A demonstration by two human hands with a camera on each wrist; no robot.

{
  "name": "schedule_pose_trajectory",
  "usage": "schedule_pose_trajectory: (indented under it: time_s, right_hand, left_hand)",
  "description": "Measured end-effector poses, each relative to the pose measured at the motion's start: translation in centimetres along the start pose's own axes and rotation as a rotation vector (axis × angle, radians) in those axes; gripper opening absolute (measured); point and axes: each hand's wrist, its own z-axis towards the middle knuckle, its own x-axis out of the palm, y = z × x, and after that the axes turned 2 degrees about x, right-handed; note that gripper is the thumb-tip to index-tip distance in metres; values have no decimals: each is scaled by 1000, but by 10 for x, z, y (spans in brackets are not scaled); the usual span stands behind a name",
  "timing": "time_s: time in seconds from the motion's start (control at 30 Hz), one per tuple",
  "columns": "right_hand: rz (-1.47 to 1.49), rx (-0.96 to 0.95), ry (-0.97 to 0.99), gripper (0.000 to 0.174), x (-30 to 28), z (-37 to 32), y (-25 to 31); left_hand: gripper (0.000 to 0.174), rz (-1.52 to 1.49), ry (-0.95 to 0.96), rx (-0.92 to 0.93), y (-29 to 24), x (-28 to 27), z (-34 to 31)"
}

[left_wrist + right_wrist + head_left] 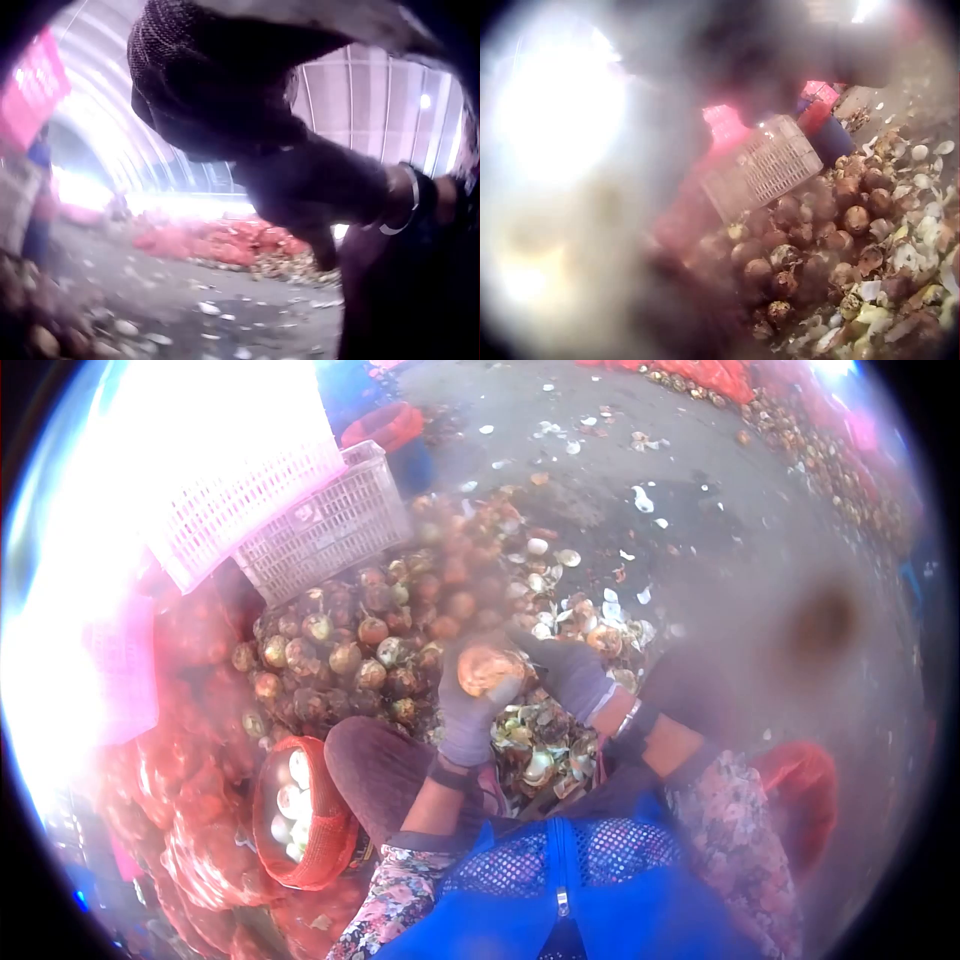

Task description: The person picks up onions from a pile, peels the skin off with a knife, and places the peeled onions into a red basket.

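Note:
My left hand (465, 715), in a grey glove, grips a brown-skinned onion (490, 668) in front of my knees. The right hand (577, 678), gloved too, is close against the onion's right side, with its fingertips blurred and partly hidden. In the left wrist view, the dark left glove (202, 90) fills the top and the right hand (315, 180) reaches in from the right, below it. I cannot tell what the right fingers hold. Between my legs lies a heap of onion skins and trimmings (540, 760).
Unpeeled onions (345, 658) are piled ahead and to the left. A red mesh basket (325, 850) with peeled white onions stands by my left knee, beside full red net sacks (200, 840). Behind the pile are a white plastic crate (335, 525) and a blue bucket (410, 467). Peel scraps litter the floor (600, 490).

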Motion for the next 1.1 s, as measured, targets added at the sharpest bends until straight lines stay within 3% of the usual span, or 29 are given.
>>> schedule_pose_trajectory:
  time_s: [0.1,0.17,0.23,0.27,0.37,0.4,0.53,0.7,0.77,0.83,0.97,1.0,1.03,1.1]
  right_hand:
    - [-9,-93,-117,71,4,9,-9]
    - [80,-142,-218,62,1,13,-11]
    - [85,-61,-51,51,6,11,-10]
    - [87,-21,30,46,9,12,-10]
    - [871,21,382,37,-7,7,-1]
    - [924,361,684,36,-46,12,15]
    - [763,104,466,41,-59,9,12]
    - [900,47,221,44,-48,3,-1]
    - [950,-7,122,42,-63,3,18]
    - [818,-3,81,46,-65,3,22]
    - [786,-79,-34,41,-54,0,10]
    - [1026,114,-140,34,-54,-1,22]
    - [1247,218,-105,31,-63,1,24]
    - [1585,397,26,26,-77,3,25]
  left_hand:
    - [67,-634,117,-388,0,-3,-6]
    - [74,-646,143,-362,-6,1,-2]
    - [73,-663,108,-362,-3,2,0]
    - [78,-561,203,-336,-4,-3,2]
    - [90,-337,264,-156,-9,2,9]
    - [97,-308,318,-85,-14,5,10]
    - [95,-417,359,-148,-18,3,13]
    - [87,-640,313,-321,-1,-21,13]
    - [83,-501,325,-316,4,-25,13]
    - [84,-540,458,-372,19,-28,12]
    - [82,-478,408,-248,-10,-12,2]
    - [73,-532,413,-328,12,-23,13]
    - [64,-583,417,-411,13,-25,23]
    - [44,-248,184,-246,-4,-12,11]
